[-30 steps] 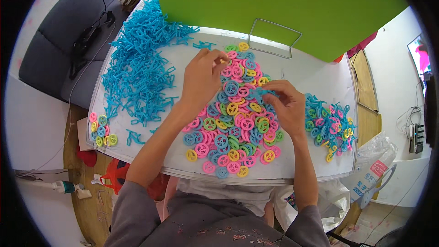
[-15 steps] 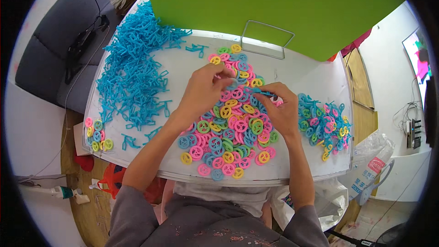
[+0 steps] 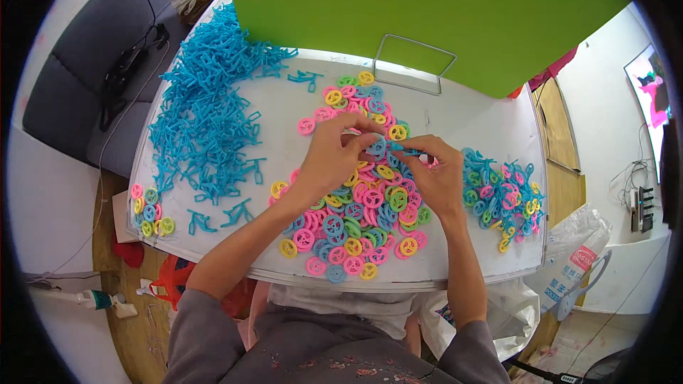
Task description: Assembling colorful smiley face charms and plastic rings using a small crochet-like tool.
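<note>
Pinched in my left hand [image 3: 336, 151] is a light-blue spoked plastic wheel [image 3: 378, 146]. My right hand [image 3: 435, 174] grips a small blue plastic frame piece [image 3: 407, 151] whose end meets the wheel; my fingers partly hide the joint, so how far they fit together I cannot make out. Both hands are over a heap of pink, yellow, green and blue wheels [image 3: 373, 198] in the middle of the white table. At the left lies a big pile of blue frame pieces [image 3: 206, 99]. To the right is a smaller pile of frame pieces with coloured wheels [image 3: 501, 195] on them.
A large green panel [image 3: 427, 14] rises at the table's far side, with a wire metal loop [image 3: 415, 64] before it. Several wheels [image 3: 151, 211] lie at the left table corner [image 3: 206, 250]. A white plastic bag [image 3: 509, 316] hangs below the right front edge.
My left hand has moved right, bringing the blue wheel against the frame piece in my right hand. The right hand has stayed nearly in place.
</note>
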`<state>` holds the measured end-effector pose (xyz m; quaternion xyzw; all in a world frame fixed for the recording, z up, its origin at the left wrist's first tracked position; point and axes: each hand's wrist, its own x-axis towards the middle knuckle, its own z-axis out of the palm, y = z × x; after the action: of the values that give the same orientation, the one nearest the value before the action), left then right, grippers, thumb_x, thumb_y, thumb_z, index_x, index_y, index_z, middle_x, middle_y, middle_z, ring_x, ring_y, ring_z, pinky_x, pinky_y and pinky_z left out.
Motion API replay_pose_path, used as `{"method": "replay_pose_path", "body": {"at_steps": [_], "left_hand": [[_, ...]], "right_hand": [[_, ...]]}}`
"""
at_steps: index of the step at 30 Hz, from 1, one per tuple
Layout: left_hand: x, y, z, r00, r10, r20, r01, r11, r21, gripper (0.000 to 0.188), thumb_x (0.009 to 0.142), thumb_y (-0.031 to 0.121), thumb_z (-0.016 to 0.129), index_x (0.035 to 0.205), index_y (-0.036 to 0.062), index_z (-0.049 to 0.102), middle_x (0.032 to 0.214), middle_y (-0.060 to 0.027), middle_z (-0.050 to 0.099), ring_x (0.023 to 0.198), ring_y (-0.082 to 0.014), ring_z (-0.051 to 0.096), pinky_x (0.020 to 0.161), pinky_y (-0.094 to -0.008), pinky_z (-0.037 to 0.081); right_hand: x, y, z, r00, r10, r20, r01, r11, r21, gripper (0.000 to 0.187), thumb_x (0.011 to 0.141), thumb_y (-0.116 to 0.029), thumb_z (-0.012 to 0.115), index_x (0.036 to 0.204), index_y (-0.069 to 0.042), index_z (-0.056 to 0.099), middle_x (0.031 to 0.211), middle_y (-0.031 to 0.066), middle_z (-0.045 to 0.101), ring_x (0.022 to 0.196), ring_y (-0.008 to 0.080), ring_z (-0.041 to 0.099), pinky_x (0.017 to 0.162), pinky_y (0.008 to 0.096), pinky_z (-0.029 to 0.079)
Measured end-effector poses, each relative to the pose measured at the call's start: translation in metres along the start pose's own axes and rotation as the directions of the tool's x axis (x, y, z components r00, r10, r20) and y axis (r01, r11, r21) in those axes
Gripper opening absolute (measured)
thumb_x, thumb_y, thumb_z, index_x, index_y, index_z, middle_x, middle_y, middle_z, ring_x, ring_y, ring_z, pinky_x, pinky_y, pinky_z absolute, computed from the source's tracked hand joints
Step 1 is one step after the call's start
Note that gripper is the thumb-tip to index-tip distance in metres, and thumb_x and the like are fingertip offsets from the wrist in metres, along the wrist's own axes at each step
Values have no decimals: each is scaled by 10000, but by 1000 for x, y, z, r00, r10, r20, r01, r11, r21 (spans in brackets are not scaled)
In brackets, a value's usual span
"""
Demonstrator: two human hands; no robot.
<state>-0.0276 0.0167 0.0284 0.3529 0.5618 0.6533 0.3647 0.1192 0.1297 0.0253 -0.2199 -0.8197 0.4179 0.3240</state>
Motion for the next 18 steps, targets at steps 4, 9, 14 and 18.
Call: {"method": "replay_pose_path", "body": {"at_steps": [4, 9, 14, 18], "left_hand": [[-1, 3, 0, 997, -73, -4, 73, 997, 13, 128, 921, 11, 515, 1017, -29, 590, 1017, -70, 587, 894, -141, 619, 721, -278, 595], [-1, -8, 0, 999, -33, -36, 32, 999, -24, 105, 924, -21, 486, 993, -24, 565, 1022, -85, 570, 876, -139, 616, 710, -290, 604], [-2, -20, 5, 989, 52, -137, -48, 998, 31, 113, 907, -69, 461, 954, -31, 556, 964, -94, 582, 817, -132, 610, 677, -282, 592], [-4, -20, 10, 980, 72, -184, -69, 997, 21, 139, 887, -104, 440, 930, -38, 554, 900, -100, 595, 728, -119, 600, 631, -272, 578]], "right_hand": [[0, 0, -3, 999, -20, 32, 22, 999, -50, 253, 718, 104, 620, 927, -16, 697, 881, 88, 681, 791, 148, 634, 705, 266, 487], [-2, -3, -1, 996, -64, 62, 68, 996, -65, 290, 696, 125, 593, 927, -17, 698, 892, 99, 678, 814, 177, 633, 710, 281, 491], [-4, -4, 2, 994, -38, 100, 40, 999, -21, 270, 697, 120, 594, 920, 2, 691, 882, 106, 676, 809, 182, 638, 724, 290, 497], [-5, -1, 1, 988, 107, 110, -118, 988, 97, 237, 698, 118, 594, 897, 27, 685, 872, 116, 678, 804, 161, 638, 710, 280, 501]]}}
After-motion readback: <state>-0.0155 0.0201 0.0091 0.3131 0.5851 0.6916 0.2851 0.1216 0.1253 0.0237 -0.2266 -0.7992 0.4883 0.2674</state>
